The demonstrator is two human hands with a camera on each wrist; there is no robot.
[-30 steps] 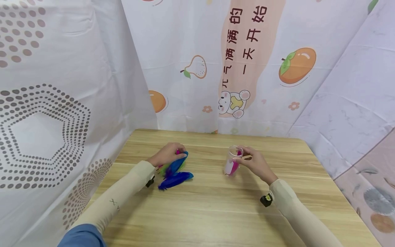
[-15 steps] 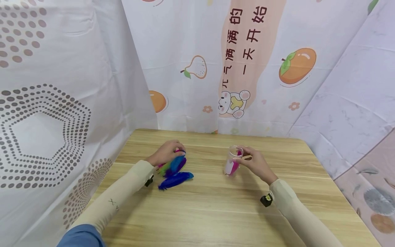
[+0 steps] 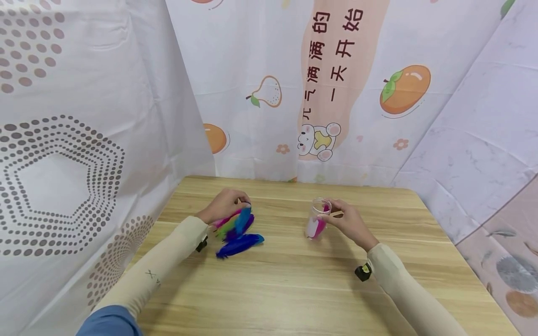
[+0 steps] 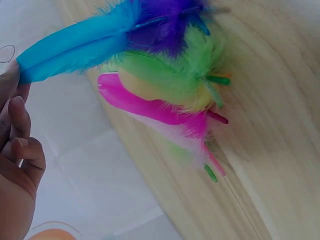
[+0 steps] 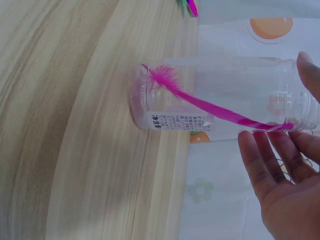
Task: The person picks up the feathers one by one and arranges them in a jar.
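In the left wrist view, a light-blue feather [image 4: 75,47] has its tip pinched between the thumb and finger of my left hand [image 3: 227,204]. Below it lie a purple feather [image 4: 160,30], a green feather [image 4: 165,75] and a pink feather [image 4: 145,105], fanned out on the table. A dark-blue feather [image 3: 239,246] lies nearer to me in the head view. My right hand [image 3: 346,221] grips a clear jar [image 3: 313,226] near its open rim, and the jar stands upright. Inside leans a magenta feather [image 5: 210,107], its fluffy end at the bottom.
The wooden table [image 3: 269,289] reaches back to a printed curtain [image 3: 252,130]. Another patterned curtain [image 3: 138,93] hangs along the left side. A label [image 5: 175,121] with small print sits on the jar.
My left hand has moved slightly back and left, drawing the light-blue feather's tip up a little; more of the pink and green feathers shows. The right hand and jar have stayed put.
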